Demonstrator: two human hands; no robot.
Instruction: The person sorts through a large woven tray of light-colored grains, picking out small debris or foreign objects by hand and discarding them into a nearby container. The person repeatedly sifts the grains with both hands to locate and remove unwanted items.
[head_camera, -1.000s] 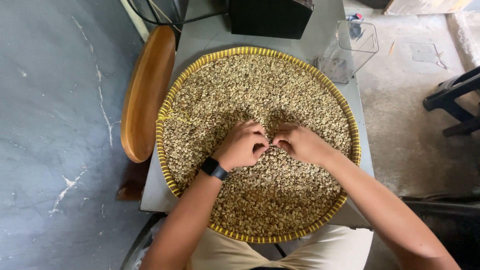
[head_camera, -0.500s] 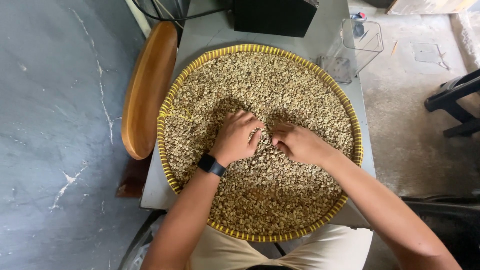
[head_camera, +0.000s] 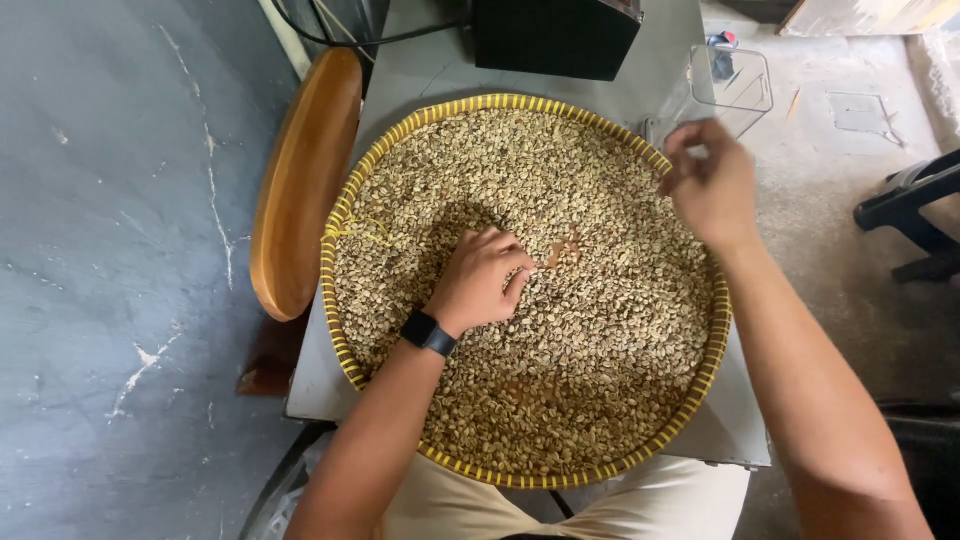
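Green coffee beans (head_camera: 560, 300): a loose layer filling the round woven tray (head_camera: 345, 215), which covers most of the tabletop (head_camera: 420, 70).
Handling: light, hard, smooth; they likely roll and scatter, so pinch single beans with the fingertips.
Axis: small ovals lying every way, no common direction.
Left hand (head_camera: 480, 280): curled loosely, fingers down in the beans near the tray's middle.
Right hand (head_camera: 712, 180): lifted over the tray's far right rim, beside the clear plastic container (head_camera: 745, 85), fingertips pinched; what they hold is too small to tell.

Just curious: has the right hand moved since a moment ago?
Yes. The right hand rose from the beans mid-tray toward the clear container beyond the tray's rim.
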